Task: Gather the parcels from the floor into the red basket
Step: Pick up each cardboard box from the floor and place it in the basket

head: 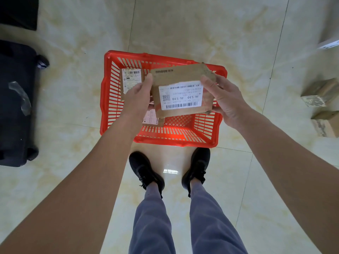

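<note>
A brown cardboard parcel [181,88] with a white shipping label hangs above the red basket [113,92]. My left hand [137,97] grips its left side and my right hand [222,99] grips its right side. Inside the basket, a labelled parcel [131,79] stands at the far left. Another parcel [151,118] lies on the basket floor, mostly hidden under the held one. Two more cardboard parcels lie on the floor at the right: one [320,92] farther off, one [325,123] nearer.
The basket stands on glossy cream floor tiles right in front of my black shoes [145,171]. A dark wheeled suitcase [16,103] lies at the left edge. A white object [328,44] shows at the upper right edge.
</note>
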